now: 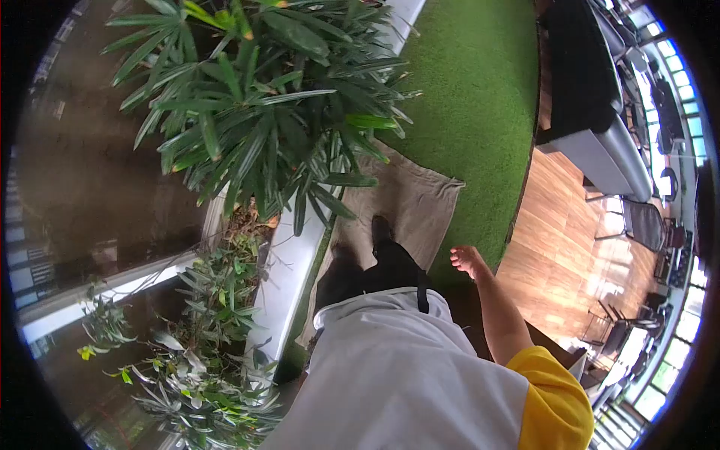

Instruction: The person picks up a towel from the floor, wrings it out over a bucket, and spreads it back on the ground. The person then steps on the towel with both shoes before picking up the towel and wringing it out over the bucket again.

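Green turf (480, 97); leafy plant (255, 105) overhanging white ledge (289, 264). Beige cloth (421, 196) on turf under shoes (382, 227); loose wrinkles could cause slip. Right hand (466, 260) out beside cloth, fingers released, half-curled; left hand unseen, cannot tell.

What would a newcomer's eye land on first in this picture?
Probably the big plant with long, narrow green leaves, upper left. Next, the beige cloth at centre, under the person's dark shoes, spread on bright green turf-like carpet. Then the bare, empty right hand, just right of centre.
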`<state>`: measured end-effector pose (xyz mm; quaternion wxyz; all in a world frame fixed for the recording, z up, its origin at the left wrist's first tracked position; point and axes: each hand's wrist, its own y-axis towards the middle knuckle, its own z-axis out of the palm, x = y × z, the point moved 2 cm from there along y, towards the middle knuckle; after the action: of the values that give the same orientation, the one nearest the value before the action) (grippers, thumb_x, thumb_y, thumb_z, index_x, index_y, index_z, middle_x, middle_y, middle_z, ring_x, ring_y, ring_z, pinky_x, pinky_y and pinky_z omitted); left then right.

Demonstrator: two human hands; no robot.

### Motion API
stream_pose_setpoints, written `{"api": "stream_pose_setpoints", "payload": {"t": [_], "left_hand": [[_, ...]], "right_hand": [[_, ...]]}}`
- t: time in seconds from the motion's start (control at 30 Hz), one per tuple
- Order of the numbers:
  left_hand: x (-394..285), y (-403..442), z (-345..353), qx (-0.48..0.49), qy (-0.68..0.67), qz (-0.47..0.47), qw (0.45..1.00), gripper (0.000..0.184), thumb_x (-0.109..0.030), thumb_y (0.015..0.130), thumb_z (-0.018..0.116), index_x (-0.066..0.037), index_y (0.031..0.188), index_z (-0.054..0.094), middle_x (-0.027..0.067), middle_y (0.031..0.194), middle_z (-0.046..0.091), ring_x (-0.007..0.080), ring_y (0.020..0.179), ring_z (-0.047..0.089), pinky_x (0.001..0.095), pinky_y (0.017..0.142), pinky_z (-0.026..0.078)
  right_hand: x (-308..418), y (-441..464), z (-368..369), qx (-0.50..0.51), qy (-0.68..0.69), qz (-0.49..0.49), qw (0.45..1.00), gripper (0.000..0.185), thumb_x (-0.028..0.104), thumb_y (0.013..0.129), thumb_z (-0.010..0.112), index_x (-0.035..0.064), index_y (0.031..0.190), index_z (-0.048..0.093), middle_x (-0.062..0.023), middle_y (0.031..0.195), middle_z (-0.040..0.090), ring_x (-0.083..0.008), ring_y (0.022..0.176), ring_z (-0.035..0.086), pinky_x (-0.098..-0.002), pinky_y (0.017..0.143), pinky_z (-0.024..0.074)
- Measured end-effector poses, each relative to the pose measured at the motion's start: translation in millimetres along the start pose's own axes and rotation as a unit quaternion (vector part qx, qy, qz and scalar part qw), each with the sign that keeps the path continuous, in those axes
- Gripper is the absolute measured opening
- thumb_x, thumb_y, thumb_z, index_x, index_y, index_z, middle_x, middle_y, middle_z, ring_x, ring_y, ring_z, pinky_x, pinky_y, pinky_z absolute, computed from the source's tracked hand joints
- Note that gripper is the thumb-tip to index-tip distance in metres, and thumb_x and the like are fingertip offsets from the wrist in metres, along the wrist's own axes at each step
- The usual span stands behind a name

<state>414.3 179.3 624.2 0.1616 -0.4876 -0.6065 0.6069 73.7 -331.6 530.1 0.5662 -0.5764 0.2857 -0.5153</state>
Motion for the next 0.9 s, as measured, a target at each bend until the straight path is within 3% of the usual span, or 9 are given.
{"api": "stream_pose_setpoints", "payload": {"t": [0.23, 0.27, 0.3, 0.37, 0.5, 0.53, 0.63, 0.67, 0.9], "left_hand": [[-91.6, 28.2, 12.0, 0.025, 0.004, 0.007, 1.0, 0.025, -0.032, 0.089, 0.054, -0.009, 0.092, 0.063, 0.006, 0.074, 0.055, 0.022, 0.065, 0.048, 0.0365, 0.059, 0.038], [-106.4, 31.3, 13.3, 0.026, 0.006, 0.007, 1.0, 0.025, -0.032, 0.089, 0.054, -0.008, 0.092, 0.063, 0.0062, 0.075, 0.055, 0.0223, 0.065, 0.048, 0.0367, 0.06, 0.038], [-122.1, 32.2, 14.3, 0.026, 0.007, 0.009, 1.0, 0.025, -0.032, 0.089, 0.054, -0.008, 0.092, 0.063, 0.0064, 0.075, 0.055, 0.0226, 0.066, 0.049, 0.037, 0.06, 0.039], [-152.9, 27.2, 18.2, 0.02, 0.017, 0.02, 0.999, 0.026, -0.033, 0.089, 0.054, -0.008, 0.093, 0.063, 0.0068, 0.076, 0.055, 0.0231, 0.067, 0.049, 0.0374, 0.061, 0.039], [-205.8, 12.1, 38.3, 0.007, 0.049, 0.054, 0.997, 0.027, -0.033, 0.089, 0.054, -0.008, 0.094, 0.063, 0.0076, 0.077, 0.056, 0.0243, 0.069, 0.05, 0.0384, 0.063, 0.04], [-219.3, 7.0, 45.4, 0.005, 0.06, 0.064, 0.996, 0.028, -0.033, 0.09, 0.054, -0.007, 0.094, 0.063, 0.0078, 0.078, 0.057, 0.0246, 0.069, 0.051, 0.0386, 0.064, 0.04], [-253.1, -8.0, 62.8, -0.002, 0.089, 0.093, 0.992, 0.029, -0.034, 0.09, 0.054, -0.007, 0.095, 0.063, 0.0084, 0.079, 0.057, 0.0254, 0.071, 0.051, 0.0393, 0.065, 0.041], [-264.9, -12.5, 67.7, -0.002, 0.099, 0.103, 0.99, 0.029, -0.034, 0.09, 0.054, -0.007, 0.095, 0.063, 0.0087, 0.079, 0.057, 0.0257, 0.071, 0.052, 0.0396, 0.065, 0.041], [-328.1, -14.0, 83.9, 0.001, 0.141, 0.145, 0.979, 0.031, -0.035, 0.09, 0.053, -0.006, 0.096, 0.063, 0.0101, 0.082, 0.059, 0.0278, 0.075, 0.053, 0.0412, 0.069, 0.043]], "right_hand": [[-41.7, 32.4, -45.4, -0.067, -0.113, -0.092, 0.987, 0.025, 0.012, 0.09, 0.044, -0.0012, 0.105, 0.058, -0.0096, 0.072, 0.059, -0.0215, 0.059, 0.058, -0.0322, 0.045, 0.0442], [-48.2, 32.6, -51.4, 0.031, 0.147, -0.008, 0.989, 0.021, 0.009, 0.088, 0.048, 0.0, 0.103, 0.059, -0.0091, 0.071, 0.059, -0.0227, 0.062, 0.058, -0.0325, 0.048, 0.0454], [-53.1, 34.3, -55.3, 0.046, 0.137, 0.056, 0.988, 0.035, 0.028, 0.091, 0.036, 0.0005, 0.108, 0.051, -0.0118, 0.074, 0.055, -0.0246, 0.059, 0.053, -0.0372, 0.043, 0.0448], [-56.5, 24.2, -60.3, 0.069, 0.02, 0.065, 0.995, 0.03, 0.023, 0.091, 0.042, 0.0003, 0.108, 0.053, -0.0107, 0.076, 0.056, -0.0216, 0.058, 0.054, -0.0347, 0.042, 0.0444], [-19.0, -13.6, -52.2, -0.092, -0.165, 0.001, 0.982, 0.02, 0.007, 0.087, 0.051, 0.0001, 0.104, 0.057, -0.0076, 0.075, 0.057, -0.0164, 0.054, 0.054, -0.0251, 0.042, 0.0416], [-11.1, -10.6, -62.4, -0.022, -0.074, -0.011, 0.997, 0.018, 0.007, 0.087, 0.051, -0.0001, 0.103, 0.057, -0.0063, 0.072, 0.057, -0.0153, 0.054, 0.054, -0.0245, 0.043, 0.042], [20.6, -9.1, -77.7, -0.089, -0.041, -0.015, 0.995, 0.017, 0.006, 0.087, 0.051, -0.0005, 0.102, 0.057, -0.0066, 0.074, 0.057, -0.0156, 0.054, 0.053, -0.0249, 0.044, 0.0417], [24.3, 0.4, -88.1, 0.06, 0.16, -0.023, 0.985, 0.018, 0.008, 0.089, 0.049, -0.0004, 0.103, 0.056, -0.0077, 0.078, 0.057, -0.017, 0.056, 0.053, -0.0257, 0.045, 0.041], [46.2, 28.2, -90.9, -0.062, -0.014, -0.052, 0.997, 0.024, 0.014, 0.09, 0.046, -0.0006, 0.106, 0.057, -0.0103, 0.077, 0.059, -0.0198, 0.051, 0.054, -0.0277, 0.039, 0.041]]}}
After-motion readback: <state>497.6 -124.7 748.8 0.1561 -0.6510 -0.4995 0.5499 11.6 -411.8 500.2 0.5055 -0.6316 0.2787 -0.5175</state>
